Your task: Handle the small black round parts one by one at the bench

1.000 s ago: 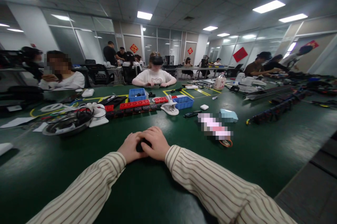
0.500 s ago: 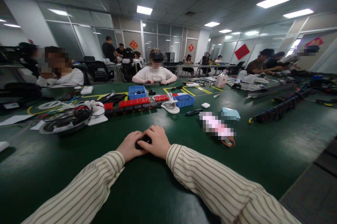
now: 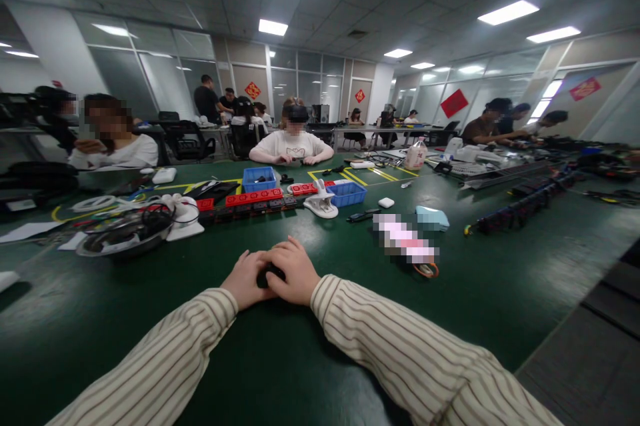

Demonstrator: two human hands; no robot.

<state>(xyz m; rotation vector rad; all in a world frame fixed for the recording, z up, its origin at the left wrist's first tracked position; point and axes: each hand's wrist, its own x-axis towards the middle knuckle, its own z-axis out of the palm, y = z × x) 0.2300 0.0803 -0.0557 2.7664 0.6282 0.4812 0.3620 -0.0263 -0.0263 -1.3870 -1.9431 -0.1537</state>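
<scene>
Head view: left hand (image 3: 244,285) and right hand (image 3: 296,274) both closed on small black part (image 3: 268,274), toward table's (image 3: 350,259) near edge. Risk: part tiny, mostly covered; loose fingers could let it slip and skid off.

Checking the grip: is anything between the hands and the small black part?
Nothing visible does. The left hand and right hand both close directly around the small black part, which they mostly hide.
</scene>
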